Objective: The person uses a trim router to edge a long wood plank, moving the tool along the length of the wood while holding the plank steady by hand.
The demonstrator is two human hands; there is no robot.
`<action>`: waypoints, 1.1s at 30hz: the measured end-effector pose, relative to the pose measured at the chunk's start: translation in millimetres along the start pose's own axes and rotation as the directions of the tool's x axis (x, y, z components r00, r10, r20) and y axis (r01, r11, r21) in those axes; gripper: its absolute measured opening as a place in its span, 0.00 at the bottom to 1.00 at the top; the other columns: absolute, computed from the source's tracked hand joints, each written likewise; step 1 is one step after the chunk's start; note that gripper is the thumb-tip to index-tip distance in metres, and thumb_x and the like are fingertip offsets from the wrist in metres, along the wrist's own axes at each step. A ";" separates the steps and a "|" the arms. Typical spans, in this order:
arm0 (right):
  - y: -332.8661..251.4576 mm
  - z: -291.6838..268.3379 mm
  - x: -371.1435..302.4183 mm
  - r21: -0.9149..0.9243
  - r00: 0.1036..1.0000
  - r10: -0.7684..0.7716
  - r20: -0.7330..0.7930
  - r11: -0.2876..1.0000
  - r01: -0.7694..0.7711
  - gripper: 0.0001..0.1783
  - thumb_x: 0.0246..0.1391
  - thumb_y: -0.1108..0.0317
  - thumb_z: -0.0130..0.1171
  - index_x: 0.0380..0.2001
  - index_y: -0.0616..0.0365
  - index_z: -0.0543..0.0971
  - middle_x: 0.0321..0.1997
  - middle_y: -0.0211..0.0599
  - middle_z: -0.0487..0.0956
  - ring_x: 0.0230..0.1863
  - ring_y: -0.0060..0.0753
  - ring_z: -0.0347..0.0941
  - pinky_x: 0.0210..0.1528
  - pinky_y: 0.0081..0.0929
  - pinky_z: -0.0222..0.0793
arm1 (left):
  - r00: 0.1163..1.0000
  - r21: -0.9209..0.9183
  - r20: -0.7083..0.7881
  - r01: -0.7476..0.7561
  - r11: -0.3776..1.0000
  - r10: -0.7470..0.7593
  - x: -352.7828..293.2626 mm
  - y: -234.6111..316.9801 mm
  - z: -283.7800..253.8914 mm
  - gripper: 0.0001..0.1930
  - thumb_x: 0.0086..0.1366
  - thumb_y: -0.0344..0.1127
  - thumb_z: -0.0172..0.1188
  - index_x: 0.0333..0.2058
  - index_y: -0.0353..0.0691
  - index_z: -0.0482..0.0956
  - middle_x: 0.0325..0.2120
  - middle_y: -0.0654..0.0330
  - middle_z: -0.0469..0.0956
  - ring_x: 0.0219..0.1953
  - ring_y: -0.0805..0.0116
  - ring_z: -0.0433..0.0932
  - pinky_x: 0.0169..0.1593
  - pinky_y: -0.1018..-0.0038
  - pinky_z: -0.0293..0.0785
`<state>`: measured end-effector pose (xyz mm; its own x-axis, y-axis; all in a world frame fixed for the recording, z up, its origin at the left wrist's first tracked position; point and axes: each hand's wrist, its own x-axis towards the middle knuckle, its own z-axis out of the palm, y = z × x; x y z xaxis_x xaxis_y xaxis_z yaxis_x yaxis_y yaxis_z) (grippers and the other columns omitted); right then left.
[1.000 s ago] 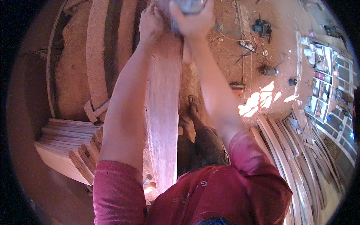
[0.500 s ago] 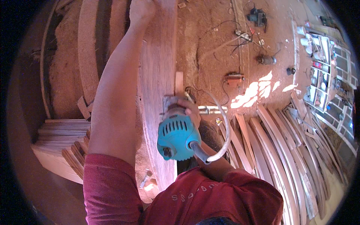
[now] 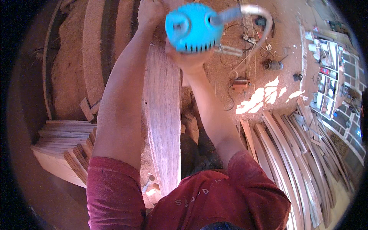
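Note:
My right hand (image 3: pixel 190 60) is wrapped round a teal electric trim router (image 3: pixel 193 28), held out at the far end of my reach with its grey cord sleeve pointing right. The router is over the far part of a long reddish wooden board (image 3: pixel 164 115) that runs away from my body; its base is hidden under the motor housing. At the upper edge of the view my left hand (image 3: pixel 150 14) rests by the left side of the board. Its fingers are turned away and partly hidden.
Curved wooden strips (image 3: pixel 283 153) lie stacked at the right, and stacked boards (image 3: pixel 65 132) stand at the left. A pale cord (image 3: pixel 264 36) loops from the router. On the dusty ground are an orange power tool (image 3: pixel 240 83) and a dark tool (image 3: pixel 273 65). Shelving (image 3: pixel 327 82) stands far right.
My right hand has carried the router forward along the board, from near my chest to the far end, its cord following. The left hand has shifted slightly and stays beside the board.

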<state>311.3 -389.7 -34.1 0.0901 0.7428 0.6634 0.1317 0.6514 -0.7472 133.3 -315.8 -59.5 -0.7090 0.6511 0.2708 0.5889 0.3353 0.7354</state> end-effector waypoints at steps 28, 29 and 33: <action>-41.5 -137.3 -152.4 0.449 0.868 0.336 0.366 0.753 -0.481 0.24 0.71 0.53 0.50 0.61 0.55 0.71 0.57 0.54 0.76 0.53 0.49 0.78 0.49 0.48 0.80 | 0.994 -0.032 0.104 0.042 0.999 -0.039 -1.7 10.2 -0.8 0.24 0.77 0.41 0.42 0.59 0.29 0.74 0.55 0.36 0.76 0.62 0.41 0.72 0.67 0.55 0.66; -61.5 -130.9 -131.5 0.514 0.672 0.598 0.437 0.447 -0.732 0.24 0.71 0.52 0.50 0.60 0.58 0.72 0.56 0.53 0.77 0.51 0.47 0.79 0.49 0.46 0.80 | 0.995 -0.031 0.090 0.038 0.999 -0.035 -1.3 3.5 -2.7 0.24 0.77 0.41 0.42 0.59 0.29 0.74 0.55 0.35 0.76 0.62 0.40 0.72 0.67 0.55 0.66; 2.5 -47.5 -73.8 0.831 0.821 -0.228 0.523 -0.076 -0.551 0.17 0.63 0.55 0.59 0.43 0.58 0.76 0.38 0.38 0.80 0.35 0.39 0.78 0.40 0.40 0.77 | 0.999 -0.067 0.046 -0.015 0.998 0.018 -7.5 5.7 0.3 0.24 0.76 0.40 0.43 0.59 0.27 0.74 0.56 0.34 0.75 0.62 0.40 0.71 0.67 0.56 0.66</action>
<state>351.9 -450.3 -83.1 -0.4725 0.5422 0.6948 -0.8802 -0.3298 -0.3413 142.1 -318.6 -57.5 -0.6797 0.6875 0.2557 0.5721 0.2787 0.7714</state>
